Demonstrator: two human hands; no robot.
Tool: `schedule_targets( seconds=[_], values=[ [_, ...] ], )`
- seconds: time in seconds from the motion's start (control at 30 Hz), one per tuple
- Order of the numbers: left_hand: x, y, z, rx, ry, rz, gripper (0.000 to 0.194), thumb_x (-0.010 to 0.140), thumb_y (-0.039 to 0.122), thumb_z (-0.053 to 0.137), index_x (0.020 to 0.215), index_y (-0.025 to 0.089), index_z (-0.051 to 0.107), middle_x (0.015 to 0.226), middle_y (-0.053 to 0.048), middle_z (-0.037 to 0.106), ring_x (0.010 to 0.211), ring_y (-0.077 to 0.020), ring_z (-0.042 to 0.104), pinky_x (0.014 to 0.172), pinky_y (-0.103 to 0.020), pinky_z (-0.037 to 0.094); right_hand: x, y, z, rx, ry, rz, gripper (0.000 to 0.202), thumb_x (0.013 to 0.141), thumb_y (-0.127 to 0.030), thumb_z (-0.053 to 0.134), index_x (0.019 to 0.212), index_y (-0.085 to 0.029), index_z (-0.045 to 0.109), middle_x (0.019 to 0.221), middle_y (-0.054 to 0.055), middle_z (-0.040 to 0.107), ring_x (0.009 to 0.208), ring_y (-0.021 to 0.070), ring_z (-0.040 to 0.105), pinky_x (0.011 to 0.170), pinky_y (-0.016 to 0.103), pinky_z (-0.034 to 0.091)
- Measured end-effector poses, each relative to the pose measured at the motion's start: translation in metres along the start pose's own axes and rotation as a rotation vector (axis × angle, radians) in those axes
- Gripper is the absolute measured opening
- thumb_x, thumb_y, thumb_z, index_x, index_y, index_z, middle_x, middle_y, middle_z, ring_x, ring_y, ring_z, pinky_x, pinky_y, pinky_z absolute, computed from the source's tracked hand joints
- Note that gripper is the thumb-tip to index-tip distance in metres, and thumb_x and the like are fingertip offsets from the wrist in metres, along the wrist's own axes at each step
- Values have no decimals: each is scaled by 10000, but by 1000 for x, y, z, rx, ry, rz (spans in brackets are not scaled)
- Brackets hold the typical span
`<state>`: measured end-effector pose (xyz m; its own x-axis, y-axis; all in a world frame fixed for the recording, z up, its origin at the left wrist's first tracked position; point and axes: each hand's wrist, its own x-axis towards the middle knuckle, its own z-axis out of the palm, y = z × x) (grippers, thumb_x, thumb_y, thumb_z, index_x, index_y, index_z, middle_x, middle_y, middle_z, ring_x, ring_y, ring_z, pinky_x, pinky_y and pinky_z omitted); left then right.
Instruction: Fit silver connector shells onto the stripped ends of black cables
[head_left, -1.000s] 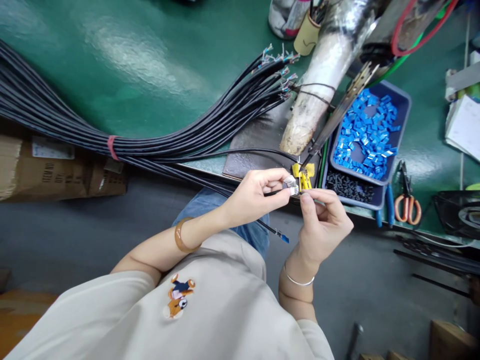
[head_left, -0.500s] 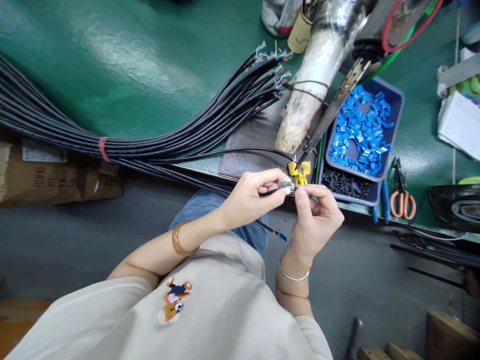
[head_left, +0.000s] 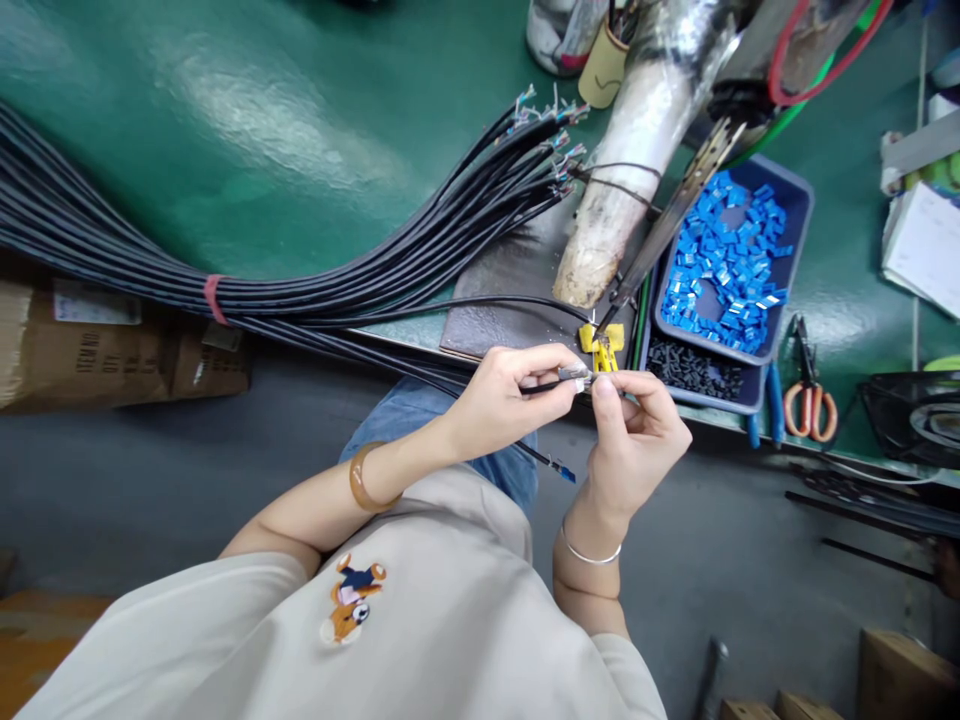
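Between the thumb and fingers of my left hand (head_left: 510, 395) is the end of a black cable (head_left: 541, 386), with silvery foil or wire at its tip. My right hand (head_left: 634, 430) pinches at that tip, its fingertips almost touching the left ones; the fine wires there are too small to make out. Just beyond my fingertips stands a yellow-handled tool (head_left: 604, 350) at the bench edge. Below my hands hangs another cable end with a blue piece (head_left: 562, 472) on it. A large bundle of black cables (head_left: 315, 295) lies to the left, its far ends stripped to coloured wires.
A bin of blue parts (head_left: 727, 265) stands at the right, over a tray of small black parts (head_left: 694, 370). Orange-handled scissors (head_left: 810, 410) lie beside it. A wrapped white cylinder (head_left: 619, 190) and a long metal bar (head_left: 667, 230) slant over the dark mat (head_left: 480, 325).
Both hands stay nearly in place. The silvery cable tip in my left fingers has turned slightly and sits closer to my right fingertips. The whole view has shifted a little.
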<state>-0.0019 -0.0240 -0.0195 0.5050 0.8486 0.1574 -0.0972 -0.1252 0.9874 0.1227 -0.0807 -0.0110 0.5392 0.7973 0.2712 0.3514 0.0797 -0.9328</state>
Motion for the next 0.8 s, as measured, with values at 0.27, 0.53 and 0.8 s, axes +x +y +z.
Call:
schedule_targets(
  seconds=[0.27, 0.53, 0.8],
  values=[
    [-3, -3, 1, 63, -1, 41, 135, 832, 157, 563, 879, 106, 678, 741, -17, 619, 641, -67, 485, 592, -182, 402, 0, -2, -1, 11, -26, 23, 93, 806, -262, 703, 763, -191, 660, 715, -31, 573, 595, 52, 488, 527, 200, 371],
    [-5, -4, -2, -23, -49, -95, 160, 798, 175, 612, 933, 154, 527, 616, 73, 440, 516, -28, 315, 467, -134, 303, 8, -1, -19, -56, -214, 96, 166, 789, -298, 718, 712, -176, 637, 663, -38, 538, 525, 39, 408, 472, 206, 292],
    [-3, 0, -8, -156, -148, -165, 101, 831, 169, 590, 897, 139, 521, 597, 41, 550, 539, -46, 485, 548, -163, 395, 13, 0, -24, -55, -202, 102, 168, 792, -323, 718, 736, -177, 655, 665, -33, 580, 542, 48, 470, 478, 194, 335]
  ],
)
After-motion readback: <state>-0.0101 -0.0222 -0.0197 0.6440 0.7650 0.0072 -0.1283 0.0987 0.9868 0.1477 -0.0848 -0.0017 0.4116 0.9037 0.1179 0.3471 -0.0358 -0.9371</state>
